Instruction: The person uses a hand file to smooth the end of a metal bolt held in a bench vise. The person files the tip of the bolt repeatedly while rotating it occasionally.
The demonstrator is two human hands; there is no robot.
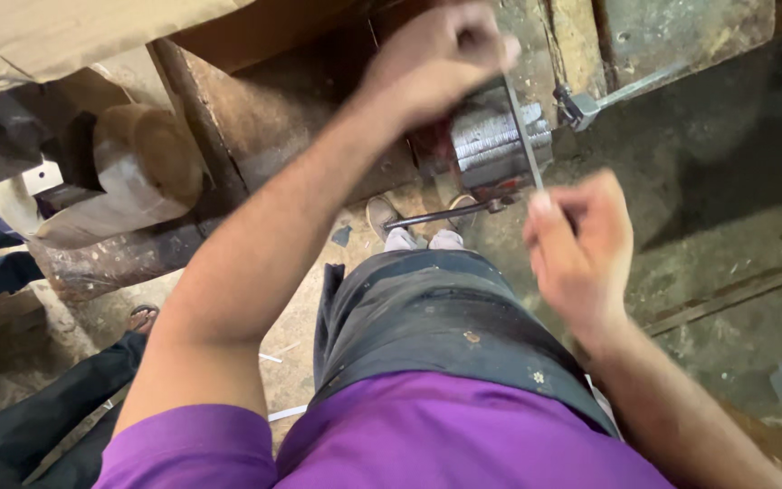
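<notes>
My left hand point(441, 59) is closed over the far end of a thin flat metal bar point(525, 136), likely a file. My right hand point(581, 244) is fisted around the near end of that bar. The bar lies across a grey metal block point(491, 136) clamped in a bench vise. The vise's thin handle rod point(441, 215) sticks out below it, above my shoes point(391, 226). Both hands are blurred. How the bar's ends sit inside my fists is hidden.
A worn wooden bench point(282, 118) runs across the top, with a round wooden log point(142, 163) at its left. A metal bracket point(576, 107) sits right of the vise. Another person's dark trouser legs point(38, 426) and sandalled foot point(142, 317) are at lower left.
</notes>
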